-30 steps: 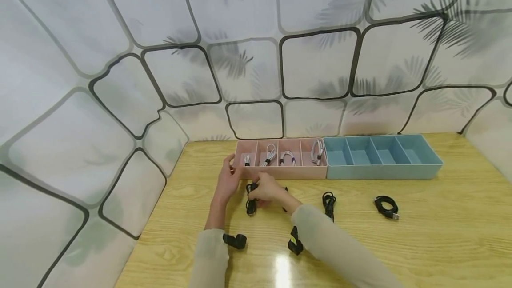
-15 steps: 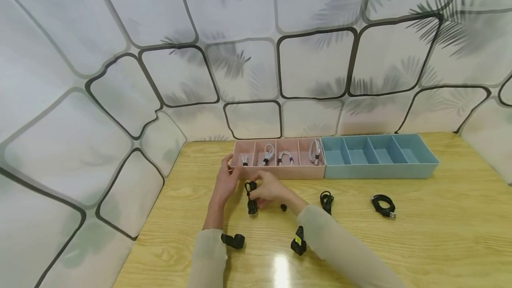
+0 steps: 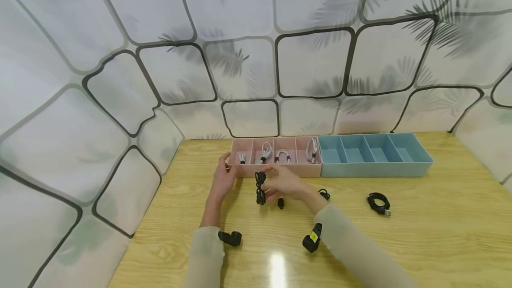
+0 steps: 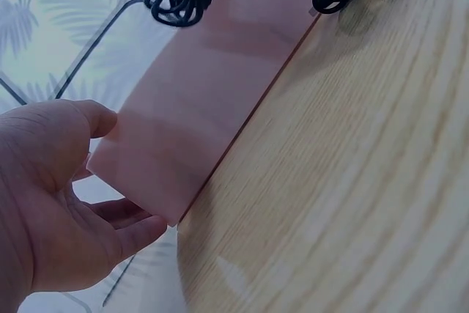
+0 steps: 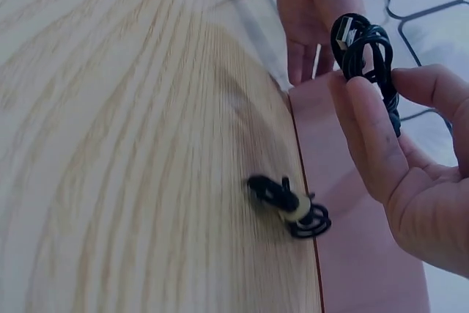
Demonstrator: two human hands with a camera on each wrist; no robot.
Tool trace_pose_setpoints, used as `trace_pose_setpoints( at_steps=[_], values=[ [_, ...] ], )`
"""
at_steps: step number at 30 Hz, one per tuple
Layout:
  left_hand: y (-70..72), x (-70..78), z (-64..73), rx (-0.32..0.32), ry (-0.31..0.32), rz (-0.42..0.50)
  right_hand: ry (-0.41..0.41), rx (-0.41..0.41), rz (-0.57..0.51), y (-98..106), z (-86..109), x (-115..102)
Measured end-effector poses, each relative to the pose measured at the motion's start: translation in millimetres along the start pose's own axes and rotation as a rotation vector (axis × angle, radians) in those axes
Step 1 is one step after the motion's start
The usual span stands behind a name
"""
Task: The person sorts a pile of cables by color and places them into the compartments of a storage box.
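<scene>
My right hand point(image 3: 285, 184) pinches a bundled black USB cable point(image 3: 261, 189) between thumb and fingers, raised off the table in front of the pink divided box point(image 3: 288, 171). In the right wrist view the cable point(image 5: 364, 49) shows its metal USB plug. My left hand point(image 3: 223, 182) holds the left end of the pink box; in the left wrist view, its thumb touches the rim and its fingers bend against the end wall. Each of the pink box's compartments has a white cable in it, such as the looped white cable point(image 3: 313, 150) on the right.
A blue divided box point(image 3: 376, 170) adjoins the pink one on the right. On the wooden table lie a tied black cable point(image 5: 293, 209) partly behind my right hand, another black cable point(image 3: 324, 194) partly behind my right arm, and a coiled black USB cable point(image 3: 378, 202) farther right.
My right hand has lifted the black USB cable from the table and moved it slightly right and up. My left hand stays at the pink box's end. The head view has shifted slightly.
</scene>
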State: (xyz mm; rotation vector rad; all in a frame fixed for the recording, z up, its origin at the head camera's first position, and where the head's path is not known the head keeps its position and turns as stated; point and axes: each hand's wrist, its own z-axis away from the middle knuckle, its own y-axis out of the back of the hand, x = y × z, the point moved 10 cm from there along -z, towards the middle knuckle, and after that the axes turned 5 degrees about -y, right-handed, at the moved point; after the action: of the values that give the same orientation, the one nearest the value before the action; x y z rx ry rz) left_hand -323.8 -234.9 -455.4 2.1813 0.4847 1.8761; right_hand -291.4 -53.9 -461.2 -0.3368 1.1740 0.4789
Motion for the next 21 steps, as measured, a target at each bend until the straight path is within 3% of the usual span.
trace_pose_setpoints(
  at_steps=[10, 21],
  values=[
    [-1.7, -2.4, 0.6, -0.009, 0.036, 0.011, 0.075, -0.009, -0.027, 33.4, 21.9, 4.9],
    [-2.4, -5.8, -2.3, -0.003, 0.023, -0.037, 0.136, 0.067, -0.048, 85.3, 54.3, 8.2]
  ],
)
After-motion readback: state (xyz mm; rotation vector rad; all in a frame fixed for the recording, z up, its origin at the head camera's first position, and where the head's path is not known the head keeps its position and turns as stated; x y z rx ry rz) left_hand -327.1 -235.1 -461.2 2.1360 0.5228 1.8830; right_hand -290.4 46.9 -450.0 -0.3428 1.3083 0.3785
